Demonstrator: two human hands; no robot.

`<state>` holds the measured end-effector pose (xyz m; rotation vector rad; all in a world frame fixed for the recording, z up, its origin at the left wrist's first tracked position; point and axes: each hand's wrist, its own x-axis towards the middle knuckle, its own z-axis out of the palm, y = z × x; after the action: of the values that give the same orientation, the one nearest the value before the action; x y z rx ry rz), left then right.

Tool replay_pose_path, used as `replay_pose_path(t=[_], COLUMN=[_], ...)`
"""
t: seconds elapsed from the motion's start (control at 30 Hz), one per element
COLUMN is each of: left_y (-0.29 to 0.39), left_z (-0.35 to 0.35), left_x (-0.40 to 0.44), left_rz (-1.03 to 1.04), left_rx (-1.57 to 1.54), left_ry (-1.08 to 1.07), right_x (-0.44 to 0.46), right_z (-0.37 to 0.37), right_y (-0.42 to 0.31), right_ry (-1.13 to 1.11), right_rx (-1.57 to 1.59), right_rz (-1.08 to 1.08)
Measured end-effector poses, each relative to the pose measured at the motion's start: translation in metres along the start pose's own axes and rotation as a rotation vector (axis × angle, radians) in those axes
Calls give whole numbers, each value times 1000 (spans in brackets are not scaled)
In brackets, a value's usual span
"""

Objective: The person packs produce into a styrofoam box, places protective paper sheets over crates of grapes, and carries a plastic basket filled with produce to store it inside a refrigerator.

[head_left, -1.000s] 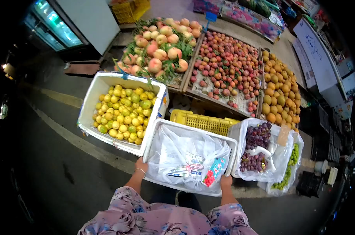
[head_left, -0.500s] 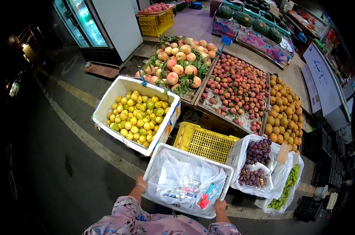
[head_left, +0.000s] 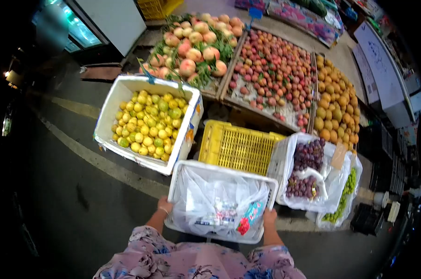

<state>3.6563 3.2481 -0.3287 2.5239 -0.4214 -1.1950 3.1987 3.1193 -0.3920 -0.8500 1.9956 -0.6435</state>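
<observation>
A white plastic crate (head_left: pixel 173 197) is held between my two hands, low in front of my body. Clear plastic film and printed packets, one blue with a red picture, lie inside it. My left hand (head_left: pixel 165 204) grips the crate's left side, a thin bracelet on its wrist. On the right side of the crate, my right hand (head_left: pixel 269 216) has hold of the edge. Just beyond the crate is a yellow slatted crate (head_left: pixel 243 148). The white foam box of yellow-green fruit (head_left: pixel 147 125) stands to the left, the lined box of purple grapes (head_left: pixel 308 169) to the right.
Peaches (head_left: pixel 196 46), small red fruit (head_left: pixel 275 74) and brown-yellow fruit (head_left: pixel 333 102) lie in wooden trays behind. Green grapes (head_left: pixel 344 200) are at the right, near black crates (head_left: pixel 367 218). A lit fridge (head_left: pixel 80 28) stands at the back left.
The view tilted down and then back up. The white crate has moved toward my body, so more of the yellow crate shows than a second ago. Both hands have kept their hold.
</observation>
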Motion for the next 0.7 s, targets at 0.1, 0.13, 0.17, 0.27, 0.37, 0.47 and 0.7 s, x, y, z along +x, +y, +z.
replay_pose_path(t=[0.1, 0.13, 0.17, 0.27, 0.37, 0.47, 0.7], left_y=[-19, -10, -2, 21, 35, 36, 32], left_z=[17, 19, 19, 13, 14, 23, 5], left_x=[45, 52, 58, 55, 42, 34, 16], left_rz=[202, 202, 218, 201, -12, -195, -54], left_rx=[-346, -340, -377, -387, -458, -433, -236], left_ry=[10, 2, -28, -45, -160, 84, -167], right_x=[13, 10, 4, 4, 7, 9, 1], right_z=[-4, -4, -5, -1, -1, -4, -11], right_y=[-16, -33, -50, -57, -60, -62, -71], right_ry=[-144, -136, -170, -195, -216, -286, -401], right_rx=[73, 73, 67, 22, -32, 13, 149], right_rz=[114, 121, 212, 317, 320, 351, 339])
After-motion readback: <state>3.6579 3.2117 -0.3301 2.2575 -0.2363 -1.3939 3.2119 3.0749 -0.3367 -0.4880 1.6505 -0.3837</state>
